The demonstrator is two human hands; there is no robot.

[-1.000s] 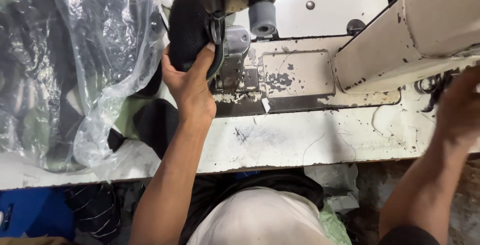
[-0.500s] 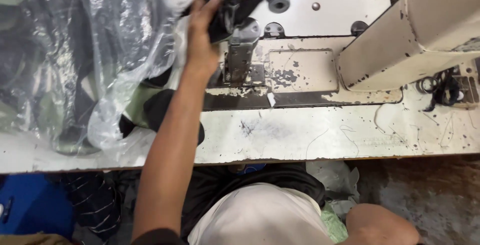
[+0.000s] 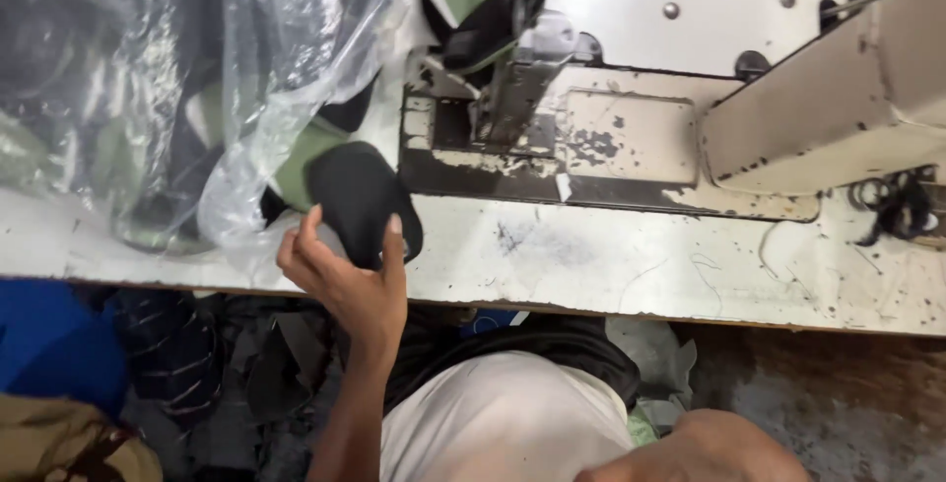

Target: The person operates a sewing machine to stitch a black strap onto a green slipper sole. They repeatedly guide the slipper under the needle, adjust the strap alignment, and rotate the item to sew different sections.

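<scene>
just left of the sewing machine (image 3: 552, 98), my left hand (image 3: 350, 280) is half open, fingers touching the black fabric piece (image 3: 360, 196); it looks soft and light, best pinched at its near edge. my right hand is not showing.

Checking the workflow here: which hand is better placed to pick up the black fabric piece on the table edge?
Left hand: its fingers already touch the black fabric piece. The right hand is out of view.
</scene>
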